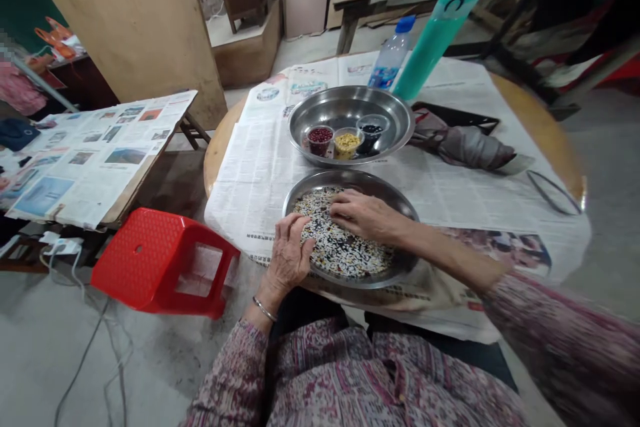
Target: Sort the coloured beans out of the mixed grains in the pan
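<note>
A shallow metal basin lies on the newspaper near the table's front edge. It holds a layer of mixed white, black and yellow grains and beans. My left hand, with a bracelet at the wrist, is closed over the basin's left rim. Fingers curled down and together, my right hand touches the grains near the middle; what its fingertips hold, if anything, is hidden. Just behind, a second metal basin contains three clear cups: red beans, yellow beans and black beans.
Behind the rear basin stand a blue-capped water bottle and a tall green plastic holder. A grey cloth bundle lies at the right. Left of the table are a red stool and another newspaper-covered table.
</note>
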The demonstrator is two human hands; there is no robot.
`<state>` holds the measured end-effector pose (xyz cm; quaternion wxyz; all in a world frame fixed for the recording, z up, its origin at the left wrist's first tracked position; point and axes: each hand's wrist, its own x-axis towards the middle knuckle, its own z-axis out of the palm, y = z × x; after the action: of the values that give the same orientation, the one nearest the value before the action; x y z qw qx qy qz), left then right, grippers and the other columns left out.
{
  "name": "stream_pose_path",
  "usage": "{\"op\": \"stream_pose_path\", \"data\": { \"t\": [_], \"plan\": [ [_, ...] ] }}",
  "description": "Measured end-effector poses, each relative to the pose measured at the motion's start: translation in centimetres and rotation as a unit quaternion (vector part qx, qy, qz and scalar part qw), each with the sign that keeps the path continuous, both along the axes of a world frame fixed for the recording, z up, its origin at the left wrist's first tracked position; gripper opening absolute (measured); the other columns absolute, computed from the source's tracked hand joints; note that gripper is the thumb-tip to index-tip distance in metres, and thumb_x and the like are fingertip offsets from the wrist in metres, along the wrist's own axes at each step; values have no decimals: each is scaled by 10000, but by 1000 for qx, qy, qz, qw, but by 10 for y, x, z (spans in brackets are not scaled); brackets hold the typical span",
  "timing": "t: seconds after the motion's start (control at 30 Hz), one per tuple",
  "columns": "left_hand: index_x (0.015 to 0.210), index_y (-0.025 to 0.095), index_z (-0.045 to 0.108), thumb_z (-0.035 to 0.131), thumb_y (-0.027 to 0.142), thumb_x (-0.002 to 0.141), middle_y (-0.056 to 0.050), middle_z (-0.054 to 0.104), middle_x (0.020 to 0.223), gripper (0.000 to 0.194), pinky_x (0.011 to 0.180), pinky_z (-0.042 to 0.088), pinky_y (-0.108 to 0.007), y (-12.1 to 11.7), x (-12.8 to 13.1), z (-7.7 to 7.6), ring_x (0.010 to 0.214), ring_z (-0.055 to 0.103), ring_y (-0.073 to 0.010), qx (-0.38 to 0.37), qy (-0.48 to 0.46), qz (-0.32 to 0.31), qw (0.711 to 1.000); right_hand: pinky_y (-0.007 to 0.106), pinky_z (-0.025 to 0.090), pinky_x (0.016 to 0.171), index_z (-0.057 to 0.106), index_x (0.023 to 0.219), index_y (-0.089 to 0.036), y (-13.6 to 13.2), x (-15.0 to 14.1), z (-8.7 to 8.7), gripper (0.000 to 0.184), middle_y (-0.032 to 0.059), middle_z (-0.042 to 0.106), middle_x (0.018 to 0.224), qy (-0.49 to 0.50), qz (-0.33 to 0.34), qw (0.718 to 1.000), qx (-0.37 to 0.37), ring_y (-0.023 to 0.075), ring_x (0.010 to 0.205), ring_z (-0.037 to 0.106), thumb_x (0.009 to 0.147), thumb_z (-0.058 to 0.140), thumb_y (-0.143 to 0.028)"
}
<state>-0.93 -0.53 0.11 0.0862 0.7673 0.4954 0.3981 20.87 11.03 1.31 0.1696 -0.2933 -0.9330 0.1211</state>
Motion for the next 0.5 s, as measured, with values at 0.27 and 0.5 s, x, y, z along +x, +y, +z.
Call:
{"op": "stream_pose_path", "data": {
  "t": [0.27, 0.5],
  "plan": [
    [1376, 192, 467, 404, 233, 1048, -155, 530, 1313, 336, 1117, 455, -488, -1, 0, 3, 1271, 511, -262, -11, 7, -1, 1000, 332, 550, 835, 676, 1199, -248, -64, 15, 5, 251, 76, 654, 1141, 64, 81, 992, -76, 179, 983, 650, 965, 591, -278],
    [1365, 183, 484, 422, 218, 1042, -154, 540, 1303, 331, 1107, 459, -490, -1, 0, 3, 1253, 509, -263, -10, -5, -8, 1000, 344, 525, 764, 731, 972, -222, -31, 2, -1, 263, 86, 683, 978, -5, -5, 999, 32, 225, 942, 609, 948, 482, -142]
  ]
}}
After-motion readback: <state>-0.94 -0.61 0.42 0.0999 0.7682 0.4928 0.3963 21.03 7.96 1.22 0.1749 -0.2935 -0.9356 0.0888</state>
